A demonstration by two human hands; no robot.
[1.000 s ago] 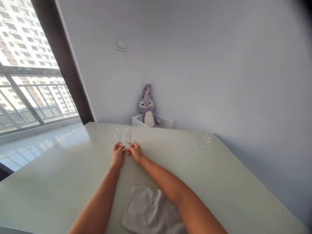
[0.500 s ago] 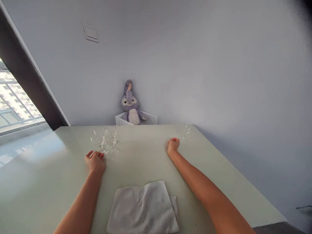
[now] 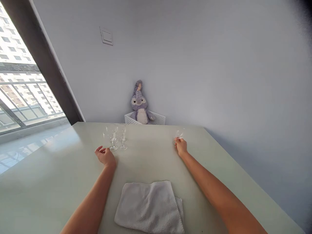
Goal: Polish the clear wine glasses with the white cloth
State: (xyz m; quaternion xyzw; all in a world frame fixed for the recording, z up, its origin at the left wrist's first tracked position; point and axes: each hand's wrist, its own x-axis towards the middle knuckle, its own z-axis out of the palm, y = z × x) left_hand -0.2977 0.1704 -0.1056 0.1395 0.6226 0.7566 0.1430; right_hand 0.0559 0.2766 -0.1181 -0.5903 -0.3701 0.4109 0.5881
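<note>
Clear stemmed wine glasses (image 3: 123, 139) stand upright in a cluster on the left of the table. My left hand (image 3: 106, 156) is just in front of them, its fingers loosely spread and holding nothing. On the right, my right hand (image 3: 181, 146) has its fingers closed around the lower part of a single wine glass (image 3: 179, 133). That glass's bowl shows above the fingers, while its stem and foot are mostly hidden. A folded grey cloth (image 3: 149, 208) lies on the table between my forearms.
The pale table (image 3: 151, 162) reaches back to a white perforated basket (image 3: 159, 119) holding a purple plush toy (image 3: 142, 113). A grey wall (image 3: 219, 81) runs behind and to the right. A window with a railing (image 3: 31, 94) is at the left.
My right hand has reached the lone glass, closed on it and shifted it left. My left hand has turned slightly beside the cluster. The camera view has swung a little left.
</note>
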